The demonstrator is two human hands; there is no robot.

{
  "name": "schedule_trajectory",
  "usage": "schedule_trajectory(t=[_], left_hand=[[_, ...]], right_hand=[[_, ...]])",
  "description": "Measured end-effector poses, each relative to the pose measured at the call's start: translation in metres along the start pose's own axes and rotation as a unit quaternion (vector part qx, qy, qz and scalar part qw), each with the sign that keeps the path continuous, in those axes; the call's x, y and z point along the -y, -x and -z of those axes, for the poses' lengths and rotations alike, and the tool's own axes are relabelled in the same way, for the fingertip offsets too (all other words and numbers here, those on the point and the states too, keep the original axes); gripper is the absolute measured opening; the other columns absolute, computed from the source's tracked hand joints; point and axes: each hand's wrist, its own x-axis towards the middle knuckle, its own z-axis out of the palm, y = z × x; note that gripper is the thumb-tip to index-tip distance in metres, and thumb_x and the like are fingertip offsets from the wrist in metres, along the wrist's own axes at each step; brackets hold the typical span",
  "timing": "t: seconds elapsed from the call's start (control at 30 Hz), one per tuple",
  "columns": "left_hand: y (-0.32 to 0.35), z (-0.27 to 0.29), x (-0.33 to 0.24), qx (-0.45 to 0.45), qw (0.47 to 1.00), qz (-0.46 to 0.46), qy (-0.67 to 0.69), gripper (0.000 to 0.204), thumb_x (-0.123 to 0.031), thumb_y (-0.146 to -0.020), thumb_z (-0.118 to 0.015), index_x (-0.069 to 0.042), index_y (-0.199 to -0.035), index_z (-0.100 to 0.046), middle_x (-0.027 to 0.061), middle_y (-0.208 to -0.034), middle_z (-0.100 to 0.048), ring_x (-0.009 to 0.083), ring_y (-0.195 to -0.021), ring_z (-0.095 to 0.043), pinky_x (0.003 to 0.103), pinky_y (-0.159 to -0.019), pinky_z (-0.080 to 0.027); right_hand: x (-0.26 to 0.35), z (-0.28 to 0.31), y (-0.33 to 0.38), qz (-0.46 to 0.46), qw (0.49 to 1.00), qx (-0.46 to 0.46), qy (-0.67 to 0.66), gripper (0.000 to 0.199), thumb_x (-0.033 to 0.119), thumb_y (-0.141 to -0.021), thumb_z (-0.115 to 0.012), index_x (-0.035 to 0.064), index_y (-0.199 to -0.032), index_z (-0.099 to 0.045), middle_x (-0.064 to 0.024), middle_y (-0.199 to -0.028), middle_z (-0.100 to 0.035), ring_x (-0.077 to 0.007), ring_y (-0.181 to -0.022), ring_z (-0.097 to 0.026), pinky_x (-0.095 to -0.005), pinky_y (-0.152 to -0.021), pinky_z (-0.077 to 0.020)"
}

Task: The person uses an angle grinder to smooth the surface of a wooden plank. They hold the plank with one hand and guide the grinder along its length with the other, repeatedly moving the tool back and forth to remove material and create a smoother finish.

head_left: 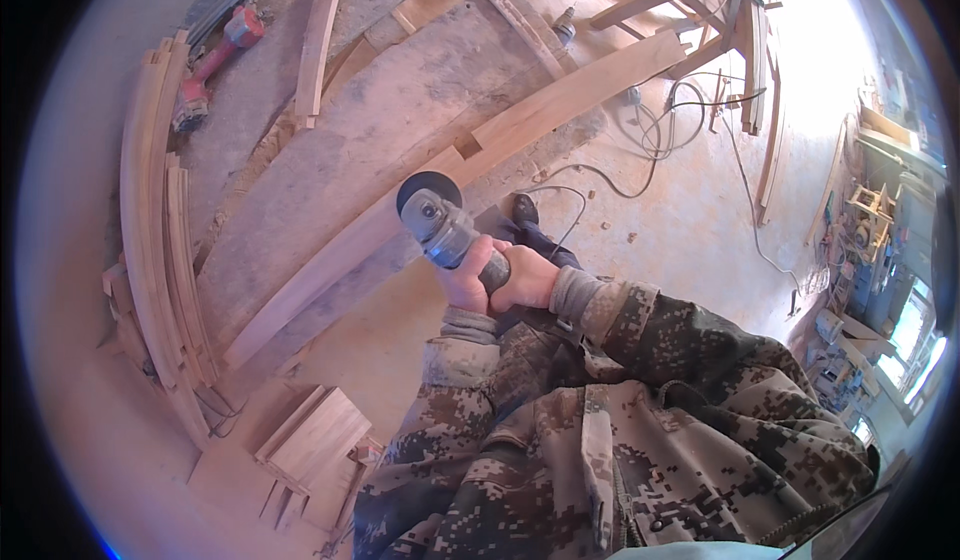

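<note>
Grey angle grinder [449,240] with round black disc [430,181] over long pale wooden beam [560,110].
Left hand [465,280] and right hand [529,278] wrapped around grinder.

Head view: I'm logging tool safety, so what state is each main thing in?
Left hand, closed on the grinder
Right hand, closed on the grinder
Angle grinder, held in both hands
Dark disc, fitted; whether spinning, cannot tell
Long board, lying down, notched
Red tool, lying down, not held
</note>
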Motion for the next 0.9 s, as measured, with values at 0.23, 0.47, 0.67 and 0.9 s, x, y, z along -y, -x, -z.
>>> schedule_trajectory(t=[0.23,0.47,0.67,0.9], left_hand=[[-0.02,-0.079,0.035,0.084,0.991,0.004,-0.108,0.019,-0.009,-0.081,-0.084,-0.001,-0.093,-0.072,0.0064,-0.088,-0.074,0.0152,-0.073,-0.069,0.032,-0.072,-0.057],[-0.025,-0.078,0.021,0.082,0.993,-0.018,-0.078,0.019,-0.011,-0.082,-0.084,0.0,-0.093,-0.074,0.0069,-0.088,-0.075,0.0157,-0.075,-0.07,0.033,-0.072,-0.057],[-0.026,-0.084,0.022,0.056,0.996,-0.007,-0.072,0.019,-0.01,-0.082,-0.084,0.001,-0.094,-0.074,0.0083,-0.088,-0.075,0.0161,-0.074,-0.071,0.033,-0.073,-0.058],[-0.056,-0.189,0.066,0.086,0.989,0.012,-0.122,0.019,-0.01,-0.082,-0.083,0.001,-0.093,-0.072,0.0092,-0.085,-0.073,0.018,-0.071,-0.07,0.033,-0.068,-0.058]], right_hand=[[0.003,0.064,0.043,-0.07,0.989,-0.07,-0.107,0.05,0.009,-0.063,-0.084,-0.0029,-0.109,-0.07,-0.0089,-0.094,-0.075,-0.019,-0.083,-0.072,-0.0347,-0.077,-0.0594],[0.01,0.069,0.031,-0.075,0.995,-0.05,-0.038,0.049,0.01,-0.063,-0.083,-0.0015,-0.109,-0.069,-0.0085,-0.095,-0.073,-0.0191,-0.085,-0.07,-0.0332,-0.08,-0.0573],[0.009,0.077,0.02,-0.022,0.996,-0.064,-0.062,0.056,0.008,-0.06,-0.083,-0.0024,-0.112,-0.066,-0.0093,-0.094,-0.072,-0.0206,-0.086,-0.068,-0.0335,-0.08,-0.0563],[0.011,0.18,0.052,-0.063,0.984,-0.092,-0.137,0.05,0.007,-0.061,-0.085,-0.0021,-0.106,-0.065,-0.0087,-0.09,-0.072,-0.0187,-0.078,-0.07,-0.0353,-0.069,-0.0593]])
